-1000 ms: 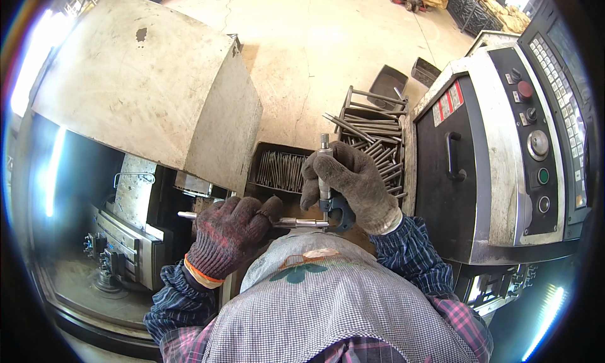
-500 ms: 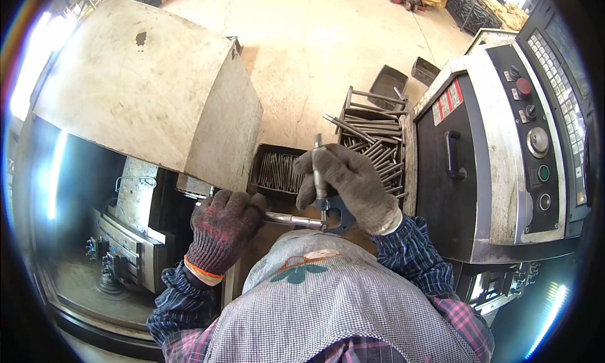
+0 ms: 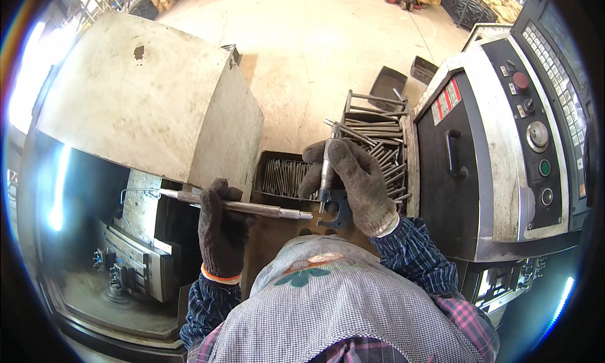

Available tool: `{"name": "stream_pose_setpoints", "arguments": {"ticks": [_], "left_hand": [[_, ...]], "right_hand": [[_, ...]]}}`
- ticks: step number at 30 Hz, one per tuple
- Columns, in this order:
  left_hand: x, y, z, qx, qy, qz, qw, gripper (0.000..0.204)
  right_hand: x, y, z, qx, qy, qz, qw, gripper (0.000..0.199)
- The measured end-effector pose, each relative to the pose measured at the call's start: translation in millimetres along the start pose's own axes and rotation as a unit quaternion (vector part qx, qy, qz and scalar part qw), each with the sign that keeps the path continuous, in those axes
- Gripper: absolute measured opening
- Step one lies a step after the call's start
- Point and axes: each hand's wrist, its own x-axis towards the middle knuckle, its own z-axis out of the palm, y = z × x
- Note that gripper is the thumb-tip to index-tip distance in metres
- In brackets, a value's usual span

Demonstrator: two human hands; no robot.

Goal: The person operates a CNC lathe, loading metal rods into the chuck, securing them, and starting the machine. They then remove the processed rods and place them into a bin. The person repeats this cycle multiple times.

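My left hand (image 3: pixel 224 234), in a dark knit glove, is closed round a stepped metal shaft (image 3: pixel 265 208) with the thumb side turned up. The shaft lies nearly level, its thinner stepped end pointing right. My right hand (image 3: pixel 365 190), also gloved, grips a micrometer (image 3: pixel 340 213) by its frame and barrel, with the barrel standing upright. The micrometer's measuring gap faces the shaft's end, and a small space separates them. Part of the shaft is hidden behind the left fingers.
A bin of short rods (image 3: pixel 285 177) stands ahead, with a crate of longer rods (image 3: pixel 378 133) to its right. Machine housings flank me: a pale cover (image 3: pixel 145 92) at left, a control panel (image 3: pixel 532 136) at right. Dark trays (image 3: pixel 387 89) sit on the floor beyond.
The shaft's end has come out of the micrometer's gap and shifted left. My left hand has turned from back up to fingers up; the right hand has moved slightly with the micrometer.
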Motion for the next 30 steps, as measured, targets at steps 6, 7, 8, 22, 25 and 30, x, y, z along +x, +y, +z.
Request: {"name": "stream_pose_setpoints", "arguments": {"ticks": [6,7,8,22,25,30], "left_hand": [[-2.7,-4.4,4.6,-0.002,-0.002,-0.017,1.0,0.048],[-3.6,-6.0,8.2,-0.011,0.004,-0.019,1.0,0.049],[-4.7,-7.8,12.2,-0.02,0.011,-0.021,1.0,0.05],[-4.5,-15.7,15.0,-0.009,-0.001,-0.029,1.0,0.052],[-4.9,-15.2,15.1,-0.011,-0.017,-0.03,0.999,0.052],[-6.6,-14.6,17.1,-0.044,-0.048,-0.067,0.996,0.053]], "right_hand": [[1.8,-1.1,0.6,0.012,-0.018,0.026,0.999,0.045],[2.9,1.4,-1.3,0.014,-0.021,0.023,0.999,0.045],[3.7,2.8,-2.6,0.017,-0.024,0.019,0.999,0.044],[7.5,10.6,-7.8,0.026,-0.032,-0.003,0.999,0.04],[6.7,10.1,-10.3,0.042,-0.041,0.001,0.998,0.036],[4.2,10.0,-13.9,0.034,-0.036,0.001,0.999,0.031]]}}
